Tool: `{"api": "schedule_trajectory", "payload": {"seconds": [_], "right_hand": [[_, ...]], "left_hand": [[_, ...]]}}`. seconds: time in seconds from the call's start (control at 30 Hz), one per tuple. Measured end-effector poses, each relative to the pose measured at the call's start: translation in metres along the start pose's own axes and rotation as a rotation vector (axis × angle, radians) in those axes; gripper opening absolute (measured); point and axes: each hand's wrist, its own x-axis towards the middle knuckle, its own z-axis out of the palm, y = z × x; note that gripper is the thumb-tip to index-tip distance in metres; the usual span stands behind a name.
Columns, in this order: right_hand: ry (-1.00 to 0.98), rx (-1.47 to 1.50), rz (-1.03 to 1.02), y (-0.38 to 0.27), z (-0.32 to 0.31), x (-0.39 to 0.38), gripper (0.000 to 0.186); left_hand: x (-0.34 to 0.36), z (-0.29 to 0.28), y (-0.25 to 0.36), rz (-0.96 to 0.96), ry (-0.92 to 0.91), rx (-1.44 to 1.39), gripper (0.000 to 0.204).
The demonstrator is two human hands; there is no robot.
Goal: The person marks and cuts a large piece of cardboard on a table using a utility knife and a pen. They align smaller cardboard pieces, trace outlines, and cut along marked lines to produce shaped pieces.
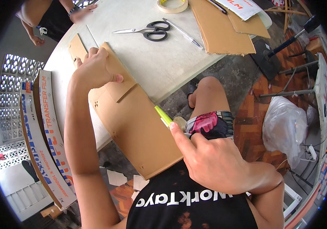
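Observation:
A long cardboard sheet [129,129], with a slit across its middle, lies over the table's near edge and reaches toward my body. My left hand [93,68] grips its upper part, fingers curled over the cardboard and thumb out to the right. My right hand [209,160] is closed round a lime-green cutter [162,114], index finger along its top, just at the right edge of the sheet. A narrow cardboard strip [75,44] lies beside the upper left of the sheet.
On the white table [159,72] are scissors [152,34], a pen [182,33], a tape roll [172,5] and cardboard pieces [220,34]. Another person [47,19] stands at top left. Long boxes [49,141] stand left; a plastic bag [283,129] and metal stand [262,59] are right.

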Motion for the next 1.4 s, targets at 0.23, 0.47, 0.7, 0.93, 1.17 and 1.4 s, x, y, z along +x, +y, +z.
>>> {"api": "schedule_trajectory", "payload": {"seconds": [0.23,0.47,0.7,0.93,1.17,1.4], "right_hand": [[-0.041,0.160,0.104,0.005,-0.019,-0.022,0.059],[0.376,0.425,0.153,0.037,-0.012,0.015,0.048],[0.339,0.313,0.116,0.039,0.016,0.080,0.050],[0.307,0.257,0.020,0.030,0.028,0.147,0.051],[0.204,0.176,0.034,0.015,0.020,0.169,0.047],[0.182,0.138,0.027,0.011,0.008,0.171,0.047]], "left_hand": [[0.003,0.006,-0.004,0.017,0.028,0.023,0.106],[-0.004,0.005,-0.004,0.007,0.031,-0.041,0.104],[-0.005,0.012,-0.018,0.059,0.074,-0.174,0.104],[-0.005,0.018,-0.018,0.075,0.079,-0.220,0.107],[-0.012,0.021,-0.013,0.052,0.113,-0.256,0.108],[-0.014,0.019,-0.011,0.061,0.124,-0.250,0.103]]}}
